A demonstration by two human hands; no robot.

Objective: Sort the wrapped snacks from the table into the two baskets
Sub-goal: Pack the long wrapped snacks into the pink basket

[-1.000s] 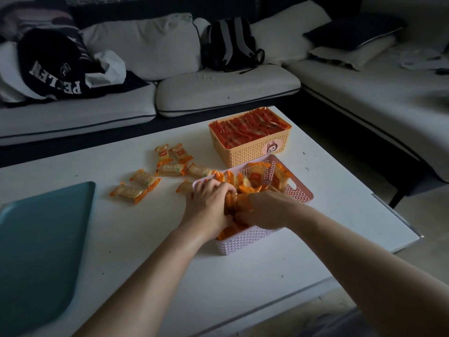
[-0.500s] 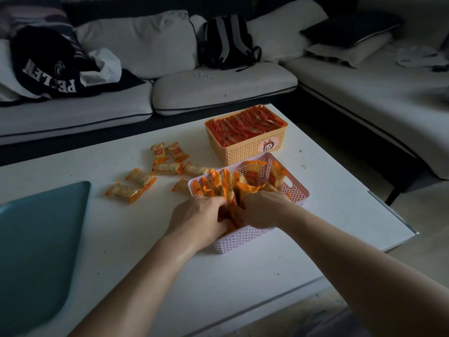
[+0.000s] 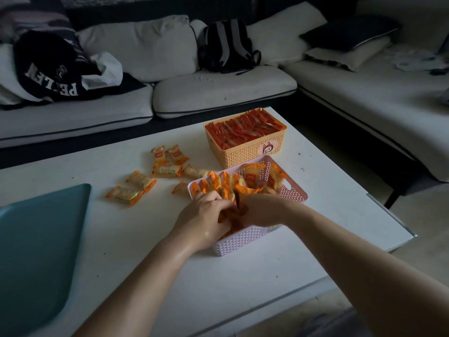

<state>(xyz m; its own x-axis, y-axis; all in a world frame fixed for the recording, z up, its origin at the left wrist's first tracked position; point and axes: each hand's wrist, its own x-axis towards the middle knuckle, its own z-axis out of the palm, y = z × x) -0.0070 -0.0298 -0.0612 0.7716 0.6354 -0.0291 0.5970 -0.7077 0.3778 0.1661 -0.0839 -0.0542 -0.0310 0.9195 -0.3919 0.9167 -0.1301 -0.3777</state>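
A pink basket point(image 3: 295, 192) near the table's middle holds several orange-wrapped snacks standing on edge. Both my hands are down in its near end: my left hand point(image 3: 202, 216) and my right hand point(image 3: 261, 210) curl their fingers round the orange-wrapped snacks point(image 3: 233, 198) between them. Behind it an orange basket point(image 3: 245, 152) is packed with red-wrapped snacks. Several more orange-wrapped snacks point(image 3: 167, 170) lie loose on the white table point(image 3: 243, 271) to the left of the pink basket. My fingertips are hidden among the wrappers.
A teal tray point(image 3: 36, 239) lies at the table's left edge. A grey sofa point(image 3: 218, 86) with a black backpack point(image 3: 227, 46) and dark clothing point(image 3: 53, 69) runs behind and right of the table. The table's right corner point(image 3: 410, 235) is close by.
Both hands have drawn back toward the near end of the pink basket, pressing the snacks together. The snacks at the far end now stand uncovered.
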